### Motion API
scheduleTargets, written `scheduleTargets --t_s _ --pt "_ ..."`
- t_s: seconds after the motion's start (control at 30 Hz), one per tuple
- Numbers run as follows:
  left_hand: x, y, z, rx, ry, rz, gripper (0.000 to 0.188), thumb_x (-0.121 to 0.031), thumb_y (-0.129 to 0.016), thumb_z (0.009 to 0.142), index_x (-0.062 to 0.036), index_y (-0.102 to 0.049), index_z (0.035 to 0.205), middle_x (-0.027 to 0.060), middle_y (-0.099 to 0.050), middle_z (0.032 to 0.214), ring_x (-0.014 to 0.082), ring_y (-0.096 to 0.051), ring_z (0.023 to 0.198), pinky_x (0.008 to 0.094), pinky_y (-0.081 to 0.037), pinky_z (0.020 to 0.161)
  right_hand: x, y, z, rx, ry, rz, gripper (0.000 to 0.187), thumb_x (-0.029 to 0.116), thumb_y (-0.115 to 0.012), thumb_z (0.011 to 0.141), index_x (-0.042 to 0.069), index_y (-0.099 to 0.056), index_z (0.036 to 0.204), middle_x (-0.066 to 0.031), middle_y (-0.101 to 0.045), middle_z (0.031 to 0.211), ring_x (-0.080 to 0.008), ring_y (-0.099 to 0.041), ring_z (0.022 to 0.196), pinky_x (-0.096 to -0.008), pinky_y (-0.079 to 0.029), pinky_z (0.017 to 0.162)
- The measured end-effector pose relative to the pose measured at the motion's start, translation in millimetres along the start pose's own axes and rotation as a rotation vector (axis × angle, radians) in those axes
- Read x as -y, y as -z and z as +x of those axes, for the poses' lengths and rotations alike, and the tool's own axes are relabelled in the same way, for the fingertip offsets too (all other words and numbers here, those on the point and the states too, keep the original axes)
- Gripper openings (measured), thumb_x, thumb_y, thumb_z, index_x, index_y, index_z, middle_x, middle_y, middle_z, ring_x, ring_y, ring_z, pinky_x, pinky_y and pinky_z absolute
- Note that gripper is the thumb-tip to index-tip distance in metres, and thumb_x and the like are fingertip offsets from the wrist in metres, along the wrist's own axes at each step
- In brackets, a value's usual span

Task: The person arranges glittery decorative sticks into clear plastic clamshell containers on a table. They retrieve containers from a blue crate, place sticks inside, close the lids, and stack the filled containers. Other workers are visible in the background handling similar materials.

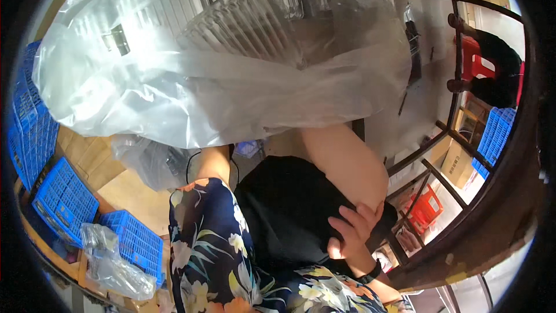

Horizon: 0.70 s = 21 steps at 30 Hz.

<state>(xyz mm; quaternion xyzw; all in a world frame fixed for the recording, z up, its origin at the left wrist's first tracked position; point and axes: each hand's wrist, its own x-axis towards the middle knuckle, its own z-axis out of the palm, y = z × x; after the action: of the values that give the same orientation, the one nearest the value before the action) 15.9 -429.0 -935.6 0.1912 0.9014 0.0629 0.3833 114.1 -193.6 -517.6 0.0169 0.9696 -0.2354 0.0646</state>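
A large clear plastic bag (231, 90) fills the upper part of the head view. Through its film show rows of ribbed, transparent parts (240, 17), whose kind I cannot make out. My left arm (214, 164), in a floral sleeve, reaches up under the bag's lower edge; the bag hides the left hand. Bare skin of my bent leg (344, 159) shows beyond my black clothing (284, 206). Against that leg lies my right hand (356, 229), fingers lightly curved and apart, nothing in it. A black band circles the right wrist.
Blue plastic crates (66, 200) stand on the left, with a crumpled clear bag (119, 264) by them. A greyish plastic bag (153, 162) lies below the large one. On the right, past a dark metal frame (454, 133), are a person in black (492, 58), red stools (425, 208) and another blue crate (495, 139).
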Motion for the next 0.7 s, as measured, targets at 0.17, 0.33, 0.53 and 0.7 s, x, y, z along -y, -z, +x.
scheduleTargets --t_s 0.17,0.33,0.53,0.7 --pt "-3.2 -2.5 -7.2 0.040 -0.006 0.004 0.063 -0.030 -0.079 0.074 -0.0012 -0.059 0.127 0.0234 -0.063 0.124 0.0401 -0.058 0.119 0.0458 -0.051 0.096 0.1 3.3 -8.0 0.043 0.018 -0.052 0.031 0.046 -0.055 0.089 0.022 -0.074 0.092 -0.0013 -0.064 0.118 -0.0277 -0.043 0.127 -0.0639 -0.018 0.115" --pt "-2.5 -4.3 -3.0 0.069 -0.016 0.000 0.063 -0.030 -0.079 0.074 -0.0016 -0.059 0.127 0.0235 -0.063 0.124 0.0401 -0.058 0.119 0.0458 -0.051 0.096 -0.1 8.3 -8.4 0.104 0.073 -0.108 0.036 0.051 -0.051 0.089 0.021 -0.070 0.093 -0.0051 -0.057 0.125 -0.0318 -0.038 0.132 -0.0663 -0.017 0.115" --pt "-5.6 -6.1 0.9 0.105 -0.029 -0.014 0.063 -0.030 -0.079 0.074 -0.0021 -0.060 0.127 0.0236 -0.063 0.123 0.0401 -0.058 0.118 0.0458 -0.051 0.096 0.3 8.8 -10.2 0.112 0.083 -0.110 0.036 0.051 -0.050 0.089 0.021 -0.070 0.093 -0.0049 -0.057 0.122 -0.0332 -0.038 0.130 -0.0660 -0.016 0.115" --pt "-7.5 -4.9 0.1 0.124 -0.041 -0.024 0.062 -0.030 -0.079 0.074 -0.0025 -0.060 0.126 0.0236 -0.064 0.123 0.0401 -0.059 0.117 0.0458 -0.051 0.096 4.6 8.1 -16.6 0.092 -0.043 -0.061 0.023 0.044 -0.062 0.079 0.030 -0.074 0.092 0.0044 -0.061 0.121 -0.0246 -0.039 0.130 -0.0652 -0.015 0.116"
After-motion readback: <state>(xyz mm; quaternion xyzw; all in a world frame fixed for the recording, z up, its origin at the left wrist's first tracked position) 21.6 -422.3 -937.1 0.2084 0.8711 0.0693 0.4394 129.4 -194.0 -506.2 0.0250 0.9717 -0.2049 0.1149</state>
